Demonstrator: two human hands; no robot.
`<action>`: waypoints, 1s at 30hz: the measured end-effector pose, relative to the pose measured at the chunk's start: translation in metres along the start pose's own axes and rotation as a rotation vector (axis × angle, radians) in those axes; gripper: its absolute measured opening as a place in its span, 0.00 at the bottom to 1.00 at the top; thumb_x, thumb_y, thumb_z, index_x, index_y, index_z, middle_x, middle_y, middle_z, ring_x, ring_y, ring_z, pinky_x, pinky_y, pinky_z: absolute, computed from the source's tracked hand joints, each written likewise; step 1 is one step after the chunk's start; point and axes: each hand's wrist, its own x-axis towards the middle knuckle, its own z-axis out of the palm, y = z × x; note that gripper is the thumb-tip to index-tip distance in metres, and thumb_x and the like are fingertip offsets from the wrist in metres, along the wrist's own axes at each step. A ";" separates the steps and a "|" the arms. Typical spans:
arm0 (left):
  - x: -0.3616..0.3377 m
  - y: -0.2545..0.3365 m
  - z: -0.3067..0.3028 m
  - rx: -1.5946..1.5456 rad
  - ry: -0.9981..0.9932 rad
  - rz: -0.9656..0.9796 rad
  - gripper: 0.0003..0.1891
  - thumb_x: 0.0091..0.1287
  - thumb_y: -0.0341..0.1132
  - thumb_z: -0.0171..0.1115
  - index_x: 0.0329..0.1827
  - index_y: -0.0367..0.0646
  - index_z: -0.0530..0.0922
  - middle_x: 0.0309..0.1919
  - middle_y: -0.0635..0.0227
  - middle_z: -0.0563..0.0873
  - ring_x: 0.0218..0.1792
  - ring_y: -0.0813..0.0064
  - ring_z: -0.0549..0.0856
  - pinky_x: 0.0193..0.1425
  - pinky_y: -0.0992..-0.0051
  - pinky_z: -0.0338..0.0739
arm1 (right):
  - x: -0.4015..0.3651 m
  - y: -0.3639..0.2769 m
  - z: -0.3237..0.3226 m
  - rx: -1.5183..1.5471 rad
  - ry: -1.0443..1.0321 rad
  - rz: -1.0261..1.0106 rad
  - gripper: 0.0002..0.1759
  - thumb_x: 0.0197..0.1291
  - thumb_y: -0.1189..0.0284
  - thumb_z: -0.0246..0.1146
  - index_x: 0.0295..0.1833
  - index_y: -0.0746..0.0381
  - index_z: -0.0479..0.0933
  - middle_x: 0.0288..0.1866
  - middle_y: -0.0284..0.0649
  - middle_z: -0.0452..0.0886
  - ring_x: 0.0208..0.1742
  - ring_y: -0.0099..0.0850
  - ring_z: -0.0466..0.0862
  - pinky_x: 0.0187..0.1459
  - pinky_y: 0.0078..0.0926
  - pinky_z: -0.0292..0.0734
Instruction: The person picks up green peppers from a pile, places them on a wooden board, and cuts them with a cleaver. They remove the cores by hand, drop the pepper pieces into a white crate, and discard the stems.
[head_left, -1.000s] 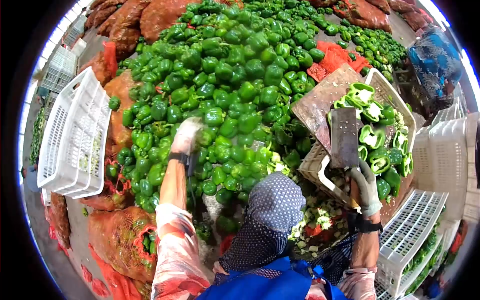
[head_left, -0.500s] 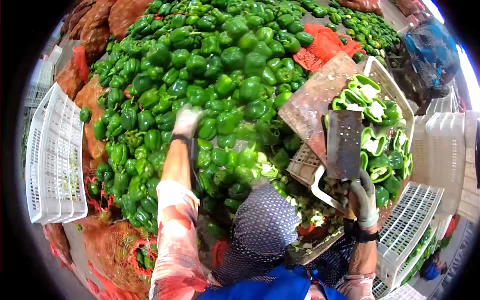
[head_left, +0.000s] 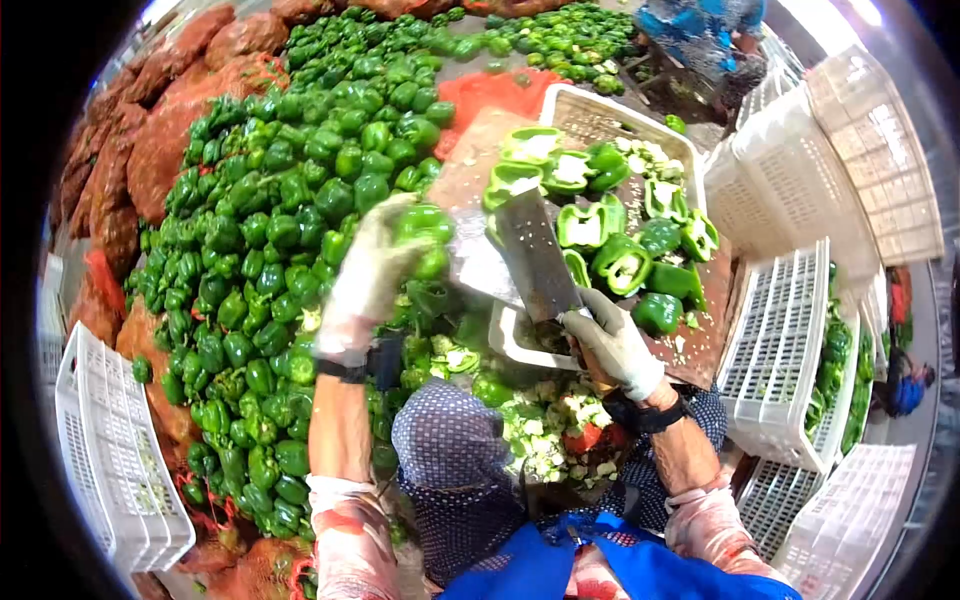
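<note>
**Desk:** Where is the pepper in relation to the grip?

**Photographer:** A whole green bell pepper (head_left: 427, 232) sits at the fingertips of the gloved left hand (head_left: 368, 272), raised above the edge of the pepper heap (head_left: 270, 230). The grip is clenched around it, thumb under and fingers over. Glove and pepper are both slightly blurred.

**Desk:** How does it look?

**Photographer:** It is glossy, deep green, blocky and uncut. I can't make out the stem.

**Desk:** And the other hand?

**Photographer:** The gloved right hand (head_left: 612, 345) is clenched on the handle of a cleaver (head_left: 535, 255). The broad steel blade points up and away, toward the pepper. Pepper and blade are near each other but apart.

**Desk:** What's around them?

**Photographer:** Just past the blade is a reddish chopping board (head_left: 705, 345) with halved peppers (head_left: 610, 255) lying on it, pale cores showing. A white crate (head_left: 600, 112) stands behind the board. Below the cleaver, a mound of pale cores and trimmings (head_left: 548, 425) lies by the person's knee, which is covered in dotted cloth. Red mesh sacks (head_left: 185, 135) border the heap on the left. Stacked crates (head_left: 800, 350) stand to the right, some with peppers inside. Another person, in blue (head_left: 700, 25), is at the top edge.
</note>
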 end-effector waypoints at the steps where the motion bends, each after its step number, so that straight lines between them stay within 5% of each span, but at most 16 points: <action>1: 0.009 -0.006 0.012 -0.152 -0.078 -0.034 0.30 0.61 0.23 0.65 0.68 0.36 0.66 0.61 0.59 0.76 0.60 0.70 0.77 0.63 0.72 0.76 | -0.005 0.003 -0.002 0.019 0.053 -0.014 0.23 0.65 0.65 0.61 0.62 0.67 0.72 0.45 0.52 0.82 0.46 0.36 0.83 0.47 0.33 0.77; 2: 0.014 -0.008 0.027 -0.001 -0.031 0.027 0.28 0.60 0.22 0.59 0.67 0.37 0.68 0.51 0.63 0.82 0.51 0.75 0.82 0.57 0.75 0.78 | -0.008 0.006 -0.004 0.035 0.102 -0.028 0.24 0.65 0.64 0.61 0.62 0.67 0.72 0.44 0.52 0.82 0.45 0.36 0.83 0.46 0.34 0.77; 6: 0.016 0.015 0.061 0.143 -0.194 -0.254 0.23 0.63 0.24 0.61 0.63 0.38 0.74 0.49 0.64 0.83 0.50 0.79 0.81 0.54 0.80 0.76 | -0.019 -0.006 -0.013 -0.168 0.088 -0.077 0.27 0.66 0.64 0.58 0.66 0.66 0.69 0.46 0.51 0.83 0.44 0.32 0.83 0.45 0.30 0.78; 7: 0.022 0.003 0.060 0.285 -0.147 0.081 0.20 0.64 0.25 0.62 0.60 0.37 0.78 0.51 0.66 0.84 0.50 0.80 0.80 0.53 0.81 0.75 | -0.025 -0.019 -0.014 -0.157 0.071 -0.038 0.27 0.66 0.65 0.58 0.67 0.67 0.67 0.49 0.54 0.82 0.48 0.36 0.83 0.48 0.33 0.78; 10: 0.054 -0.071 0.033 0.306 -0.016 0.270 0.22 0.64 0.23 0.61 0.62 0.37 0.77 0.59 0.67 0.81 0.55 0.77 0.79 0.59 0.76 0.74 | -0.035 -0.050 -0.014 -0.096 0.023 -0.073 0.28 0.66 0.65 0.58 0.68 0.67 0.67 0.52 0.55 0.81 0.50 0.40 0.83 0.52 0.36 0.77; 16: 0.008 -0.056 0.056 -0.415 0.079 0.154 0.28 0.63 0.20 0.60 0.69 0.41 0.70 0.61 0.65 0.78 0.59 0.74 0.76 0.60 0.74 0.73 | -0.022 -0.049 0.000 -0.400 0.018 -0.469 0.28 0.65 0.66 0.57 0.68 0.67 0.66 0.51 0.59 0.79 0.51 0.52 0.81 0.52 0.41 0.76; 18: 0.005 -0.054 0.053 -0.180 0.156 0.123 0.27 0.61 0.19 0.62 0.65 0.40 0.72 0.53 0.63 0.81 0.47 0.77 0.80 0.51 0.78 0.77 | -0.027 -0.068 -0.002 -0.401 -0.043 -0.341 0.28 0.65 0.66 0.56 0.68 0.67 0.66 0.51 0.59 0.79 0.51 0.52 0.81 0.52 0.40 0.76; 20: -0.001 -0.042 0.052 -0.020 0.195 -0.029 0.27 0.57 0.20 0.67 0.62 0.36 0.73 0.47 0.62 0.84 0.38 0.80 0.81 0.42 0.80 0.79 | -0.036 -0.085 0.002 -0.320 0.069 -0.440 0.28 0.64 0.69 0.59 0.68 0.68 0.65 0.51 0.58 0.80 0.51 0.52 0.82 0.52 0.41 0.77; 21: 0.004 -0.050 0.051 -0.167 0.166 0.020 0.24 0.54 0.23 0.72 0.56 0.36 0.75 0.37 0.67 0.85 0.33 0.79 0.81 0.39 0.79 0.78 | -0.040 -0.091 0.003 -0.297 0.085 -0.459 0.28 0.64 0.69 0.59 0.68 0.68 0.65 0.52 0.58 0.80 0.51 0.52 0.82 0.52 0.41 0.77; 24: 0.014 -0.069 0.050 -0.029 0.247 0.142 0.23 0.53 0.26 0.74 0.52 0.35 0.77 0.35 0.68 0.85 0.33 0.78 0.82 0.36 0.78 0.78 | -0.025 -0.089 0.017 -0.330 0.176 -0.565 0.26 0.63 0.69 0.61 0.64 0.68 0.68 0.49 0.58 0.80 0.47 0.52 0.83 0.49 0.43 0.78; 26: 0.008 -0.063 0.051 0.023 0.215 0.058 0.20 0.52 0.24 0.73 0.49 0.35 0.77 0.34 0.69 0.82 0.33 0.78 0.82 0.38 0.78 0.78 | 0.018 -0.052 0.018 -0.600 -0.163 -0.229 0.22 0.67 0.68 0.57 0.62 0.67 0.69 0.44 0.57 0.82 0.44 0.51 0.83 0.46 0.42 0.78; 29: -0.001 -0.040 0.045 0.191 0.170 0.055 0.21 0.53 0.19 0.70 0.48 0.37 0.74 0.36 0.68 0.79 0.37 0.75 0.84 0.43 0.76 0.82 | 0.014 -0.050 0.013 -0.629 -0.132 -0.287 0.22 0.67 0.64 0.57 0.60 0.66 0.70 0.38 0.57 0.81 0.41 0.51 0.82 0.44 0.44 0.76; 30: -0.005 -0.035 0.048 -0.115 0.062 0.039 0.22 0.54 0.22 0.71 0.51 0.38 0.72 0.39 0.64 0.82 0.38 0.73 0.85 0.44 0.73 0.84 | 0.013 -0.057 0.009 -0.596 -0.111 -0.287 0.22 0.67 0.64 0.57 0.61 0.66 0.70 0.36 0.54 0.82 0.40 0.47 0.83 0.43 0.42 0.76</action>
